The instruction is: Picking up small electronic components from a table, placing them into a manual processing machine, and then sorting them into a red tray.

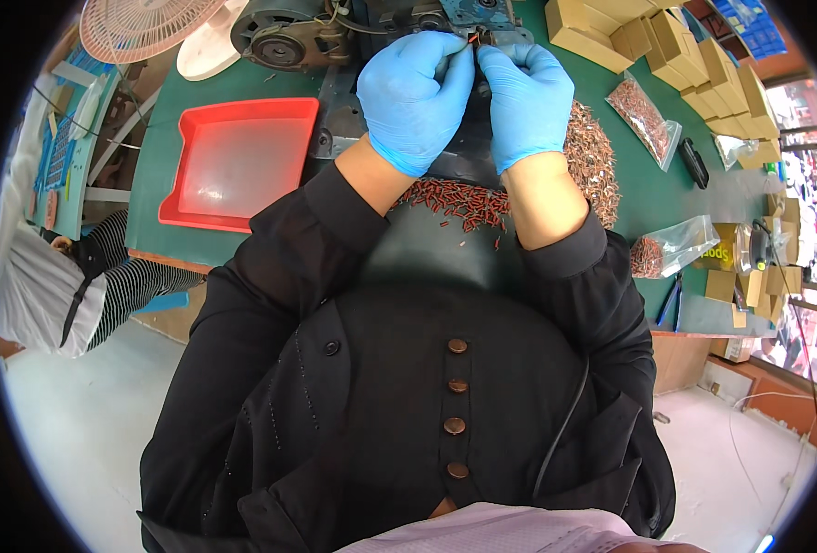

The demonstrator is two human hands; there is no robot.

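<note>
Both hands wear blue gloves: the left hand point(415, 97) and right hand point(526, 100) meet fingertip to fingertip, pinching a small red component point(474, 39) just in front of the dark machine point(372, 28). More red-brown components point(459, 201) lie heaped on the green tabletop point(667, 184) below the machine. Left of the machine sits a red tray point(238, 161); right of it lie two clear bags point(646, 118) holding the same components.

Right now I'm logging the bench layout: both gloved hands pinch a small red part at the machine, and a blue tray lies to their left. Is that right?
Not quite: in the head view the tray is red, not blue. The left hand and right hand, both gloved, do pinch a small red part at the machine.
</note>
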